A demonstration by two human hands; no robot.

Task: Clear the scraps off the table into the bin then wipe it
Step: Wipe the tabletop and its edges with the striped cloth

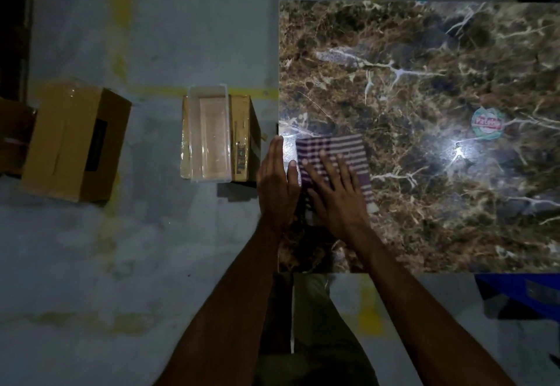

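The right hand (335, 191) lies flat, fingers spread, on a striped cloth (333, 155) at the left edge of the marble-patterned table (424, 52). The left hand (277, 185) stands straight-fingered against that edge, gripping nothing, apparently cupped to catch whatever the cloth pushes over. No scraps show clearly in this dim light. The clear plastic bin (209, 137) sits on the floor just left of the table, on a cardboard box (242, 140). To do this well, sweep with even pressure toward the waiting palm, then carry the catch over the bin.

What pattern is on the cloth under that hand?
Dark purple and white stripes on the cloth, seen in the head view.
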